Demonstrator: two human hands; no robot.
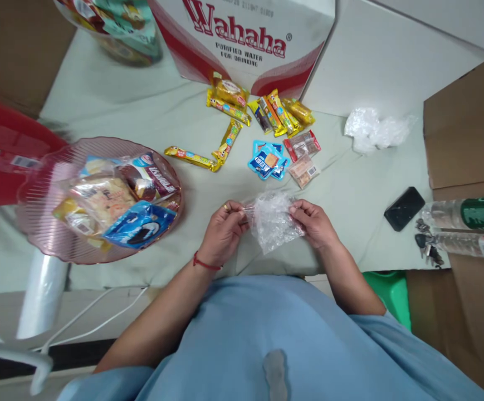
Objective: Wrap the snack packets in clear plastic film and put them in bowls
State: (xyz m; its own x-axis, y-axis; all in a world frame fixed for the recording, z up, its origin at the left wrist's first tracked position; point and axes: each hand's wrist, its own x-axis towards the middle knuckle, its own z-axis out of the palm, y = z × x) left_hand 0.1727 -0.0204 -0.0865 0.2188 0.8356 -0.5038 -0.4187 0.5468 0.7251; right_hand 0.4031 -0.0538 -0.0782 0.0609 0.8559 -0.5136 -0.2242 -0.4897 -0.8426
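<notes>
"Wahaha PURIFIED WATER" carton, pink bowl holding wrapped snacks, left hand and right hand pinching clear bag

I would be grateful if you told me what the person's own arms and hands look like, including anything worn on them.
Both hands are ungloved. The left hand has what looks like a gold-coloured ring, with a red cord bracelet at its wrist. The right hand shows no ornament. The light-blue top leaves both forearms bare.
</notes>
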